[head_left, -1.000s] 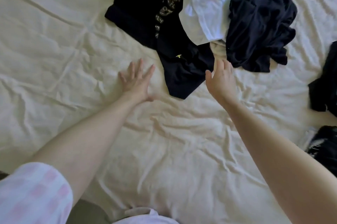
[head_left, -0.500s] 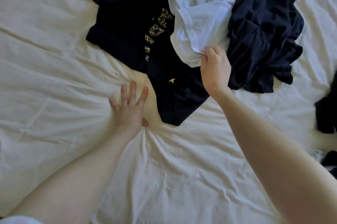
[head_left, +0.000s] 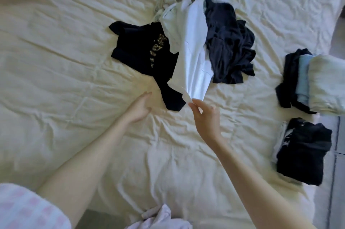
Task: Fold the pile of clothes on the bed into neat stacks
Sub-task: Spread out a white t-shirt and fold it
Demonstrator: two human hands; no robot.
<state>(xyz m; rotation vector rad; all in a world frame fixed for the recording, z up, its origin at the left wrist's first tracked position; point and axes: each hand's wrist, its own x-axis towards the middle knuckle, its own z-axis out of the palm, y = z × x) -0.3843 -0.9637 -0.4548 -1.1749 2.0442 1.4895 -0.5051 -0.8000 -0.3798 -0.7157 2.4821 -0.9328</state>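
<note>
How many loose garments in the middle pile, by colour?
White: 1, white shirt, pinched by the right hand
Black: 1, black top
Navy: 1, navy garment
Pale patterned: 1, pale piece, mostly hidden
Total: 4

1. Your left hand reaches forward on a bare forearm, fingers loosely extended and together, thumb apart, holding nothing.
2. Your right hand is raised at the end of an outstretched bare arm, thumb and fingertips pinching a corner of the white shirt.
3. A pink checked sleeve covers your left upper arm.
</note>
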